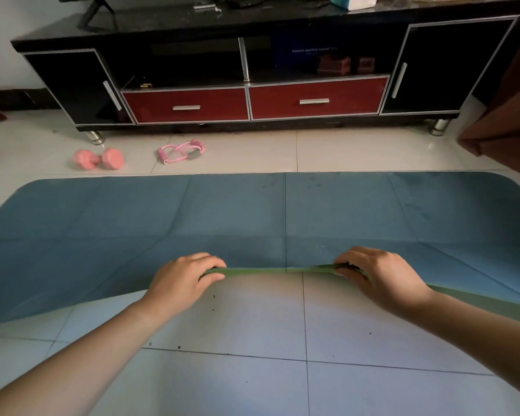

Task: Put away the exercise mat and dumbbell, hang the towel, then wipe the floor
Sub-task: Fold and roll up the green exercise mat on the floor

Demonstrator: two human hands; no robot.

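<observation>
A blue exercise mat (252, 211) with a green underside lies spread across the tiled floor. Its near edge is lifted off the tiles in the middle. My left hand (183, 280) grips that edge on the left, and my right hand (379, 277) grips it on the right, fingers curled over the green side. A pink dumbbell (99, 159) lies on the floor beyond the mat's far left corner. No towel is in view.
A pink resistance band (182, 151) lies on the tiles right of the dumbbell. A black TV cabinet (72, 85) with two red drawers stands along the far wall. Brown wooden furniture (505, 115) stands at the right. Small dark specks dot the near floor tiles (252, 340).
</observation>
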